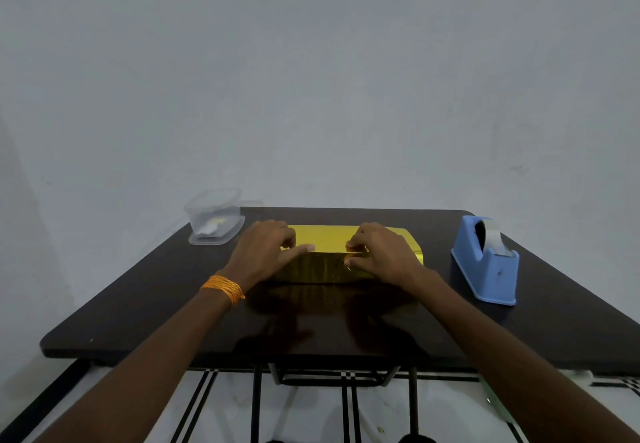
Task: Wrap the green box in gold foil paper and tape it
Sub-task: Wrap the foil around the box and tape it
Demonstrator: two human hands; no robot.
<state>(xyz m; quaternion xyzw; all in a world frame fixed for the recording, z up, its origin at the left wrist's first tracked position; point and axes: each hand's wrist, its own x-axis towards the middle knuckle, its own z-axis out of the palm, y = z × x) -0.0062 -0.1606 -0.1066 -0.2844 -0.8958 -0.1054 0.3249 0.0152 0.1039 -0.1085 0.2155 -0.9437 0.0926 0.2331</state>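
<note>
The box lies in the middle of the dark table, fully covered in gold foil paper; no green shows. My left hand rests on the box's left part, its index finger stretched flat along the near top edge and the other fingers curled. My right hand sits on the right part, with thumb and fingertips pinching the foil at the near top edge. The box's left end is hidden under my left hand.
A blue tape dispenser with a clear tape roll stands at the right of the table. A clear plastic container with small scraps inside sits at the back left corner. A grey wall rises behind the table.
</note>
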